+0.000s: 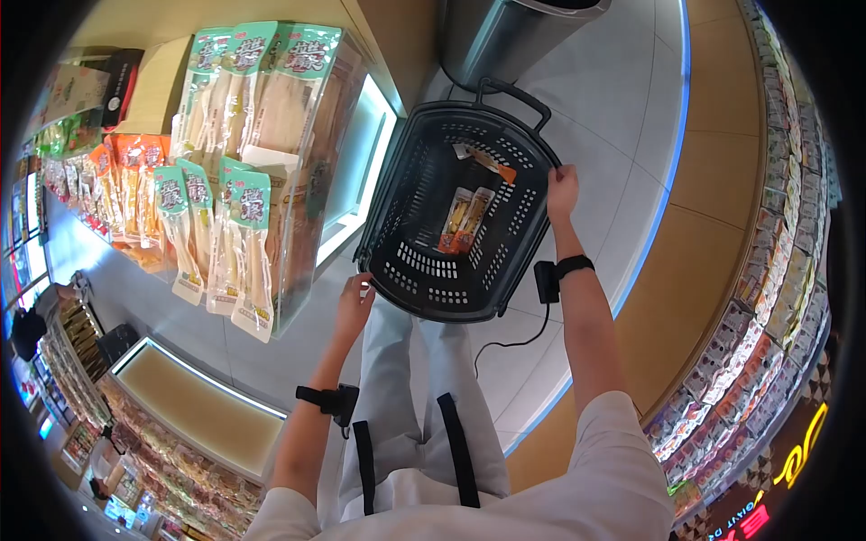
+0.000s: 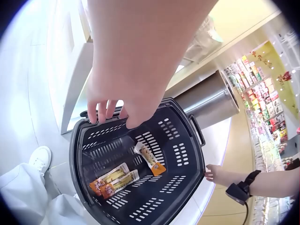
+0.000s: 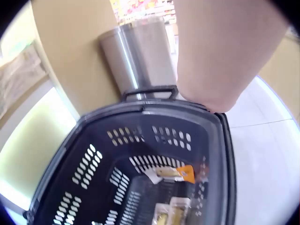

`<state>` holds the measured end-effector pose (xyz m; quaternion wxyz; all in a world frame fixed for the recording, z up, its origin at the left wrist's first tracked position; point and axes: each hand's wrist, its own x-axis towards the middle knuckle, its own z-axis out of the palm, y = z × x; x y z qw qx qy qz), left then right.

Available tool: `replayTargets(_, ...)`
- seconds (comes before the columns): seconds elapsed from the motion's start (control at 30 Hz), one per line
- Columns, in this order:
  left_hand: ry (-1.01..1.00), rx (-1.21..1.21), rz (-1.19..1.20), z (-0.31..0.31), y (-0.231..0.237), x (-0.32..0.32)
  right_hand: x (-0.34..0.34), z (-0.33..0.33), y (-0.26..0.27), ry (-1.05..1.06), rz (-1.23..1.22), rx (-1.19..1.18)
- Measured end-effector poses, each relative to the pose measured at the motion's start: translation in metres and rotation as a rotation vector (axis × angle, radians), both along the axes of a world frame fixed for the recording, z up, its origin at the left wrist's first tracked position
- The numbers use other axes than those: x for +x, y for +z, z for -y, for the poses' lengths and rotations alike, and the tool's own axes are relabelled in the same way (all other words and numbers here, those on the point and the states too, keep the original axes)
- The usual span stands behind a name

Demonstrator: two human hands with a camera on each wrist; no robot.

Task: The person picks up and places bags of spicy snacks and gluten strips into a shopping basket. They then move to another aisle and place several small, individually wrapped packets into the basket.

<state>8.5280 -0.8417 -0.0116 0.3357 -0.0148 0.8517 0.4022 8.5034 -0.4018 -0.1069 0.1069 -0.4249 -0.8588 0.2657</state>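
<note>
A black perforated basket [image 1: 410, 135] [image 2: 75, 161] [image 3: 140, 108] hangs in front of the legs, held by both hands. My left hand [image 1: 354, 307] [image 2: 124, 89] grips its near left rim, with fingers outside and thumb toward the inside in the left wrist view. On the right side rim, my right hand [image 1: 563, 194] [image 3: 211, 89] holds on; its fingertips are mostly hidden in the right wrist view. Inside lie two clear snack packs with orange ends [image 1: 465, 221] [image 2: 113, 180] side by side, and a single similar pack [image 1: 487, 164] [image 2: 150, 158] [image 3: 174, 173] apart from them.
A shelf with a clear bin of green-topped packages [image 1: 239, 198] stands close on the left. Beyond the basket is a metal bin [image 1: 505, 41] [image 2: 208, 101] [image 3: 140, 58]. Curved shelving with small packets [image 1: 767, 270] runs along the right, above a wooden base [image 1: 695, 252].
</note>
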Motion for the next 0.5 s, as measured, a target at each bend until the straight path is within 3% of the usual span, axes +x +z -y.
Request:
replayTargets(0.2, -0.219, -0.185, -0.342, -0.019, -0.064, -0.014, 0.052, 0.044, -0.020, -0.047, 0.049, 0.284)
replayTargets(0.27, -0.206, -0.277, -0.298, -0.032, -0.073, -0.027, 0.051, 0.072, -0.016, 0.021, 0.064, 0.349)
replayTargets(0.4, -0.127, -0.367, -0.321, -0.049, -0.096, -0.041, 0.054, 0.118, -0.082, 0.097, 0.203, 0.055)
replayTargets(0.5, -0.124, -0.397, -0.447, -0.050, -0.117, -0.044, 0.032, 0.133, -0.123, 0.063, 0.627, -0.329)
